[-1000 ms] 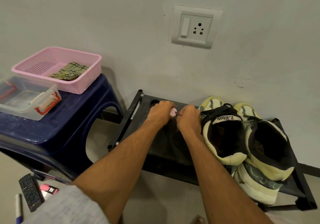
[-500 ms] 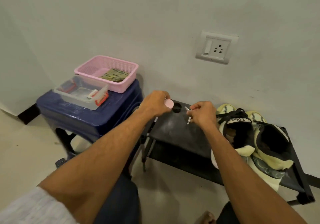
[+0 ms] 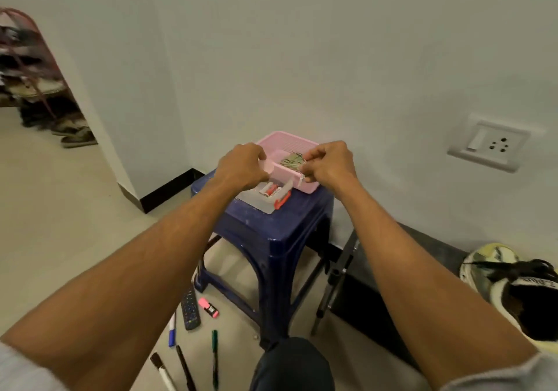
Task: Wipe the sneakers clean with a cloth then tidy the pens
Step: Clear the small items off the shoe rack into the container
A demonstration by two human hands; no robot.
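A: What is on the far left?

B: A doorway, with blurred shoes point(image 3: 75, 137) on the floor past it. Nearer, on the floor beside the blue stool point(image 3: 271, 233), lie the pens point(image 3: 214, 357): a blue-capped one, a green one, a black one and a white marker with a dark cap. A remote point(image 3: 190, 310) and a pink highlighter point(image 3: 208, 307) lie just above them.

A: And the left hand point(image 3: 241, 165)?

B: It is held over the stool's top. Its fingers point(image 3: 258, 153) are curled round a small pink piece point(image 3: 267, 165); I cannot tell what it is.

A: What stands on the stool?

B: A clear box point(image 3: 271, 200) with a red latch, with red and white items inside. Behind it, against the wall, is a pink basket point(image 3: 287, 137), and the folded cloth point(image 3: 291, 161) lies in it.

A: The right hand point(image 3: 329, 162)?

B: It is over the basket's front corner. Thumb and fingers point(image 3: 315, 153) pinch a small pale thing point(image 3: 301, 180), too small to name.

A: Further right?

B: A wall socket point(image 3: 489, 146), then a sneaker point(image 3: 513, 291) on a low black rack point(image 3: 392, 270), well apart from both hands.
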